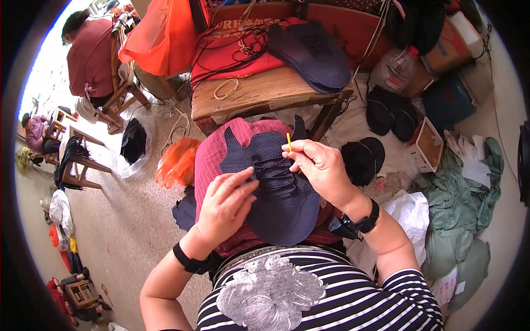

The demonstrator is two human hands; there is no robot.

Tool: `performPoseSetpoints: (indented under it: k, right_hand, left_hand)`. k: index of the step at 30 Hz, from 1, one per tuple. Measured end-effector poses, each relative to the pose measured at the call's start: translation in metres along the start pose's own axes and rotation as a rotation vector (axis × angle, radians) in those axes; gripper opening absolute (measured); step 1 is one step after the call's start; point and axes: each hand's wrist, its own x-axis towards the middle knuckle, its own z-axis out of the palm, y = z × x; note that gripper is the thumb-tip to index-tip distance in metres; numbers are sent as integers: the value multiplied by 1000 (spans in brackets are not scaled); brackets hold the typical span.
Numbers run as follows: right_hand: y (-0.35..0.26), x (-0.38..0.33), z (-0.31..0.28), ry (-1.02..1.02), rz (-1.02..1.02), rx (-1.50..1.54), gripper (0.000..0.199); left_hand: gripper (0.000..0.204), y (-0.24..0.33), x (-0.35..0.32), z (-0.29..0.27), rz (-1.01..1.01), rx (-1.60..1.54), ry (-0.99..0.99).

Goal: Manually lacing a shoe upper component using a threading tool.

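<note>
A dark navy mesh shoe upper point(281, 218) lies flat across my lap. Black lace point(276, 175) crosses its middle in several rows. My left hand point(225, 203) rests on the left side of the upper, fingers stretched out with their tips by the lace rows. Between thumb and fingertips, my right hand point(317, 164) pinches a thin yellow stick-like tool point(289, 142) above the upper's right side. The tool's lower end is hidden by my fingers.
Ahead stands a wooden bench point(259, 94) bearing a stack of dark uppers point(314, 58) and loose black laces. An orange plastic bag point(178, 160) lies left of my lap. On the right are a white basket point(426, 146) and green sheeting point(461, 193). Another person point(91, 58) sits far left.
</note>
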Motion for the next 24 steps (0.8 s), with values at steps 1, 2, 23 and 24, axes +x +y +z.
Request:
performPoseSetpoints:
  k: [1, 2, 23, 24]
  right_hand:
    - [0, 0, 0, 14, -26, -37, 14]
    - [2, 1, 0, 14, -22, -37, 14]
    - [-5, 2, -6, 67, -370, -574, 23]
    - [-3, 2, -7, 73, -384, -580, 24]
  left_hand:
    - [42, 0, -1, 2, 8, 15, -34]
    - [43, 2, -2, 3, 16, 29, -68]
    - [34, -12, 9, -2, 7, -74, 53]
    - [34, -10, 17, -4, 42, -92, 61]
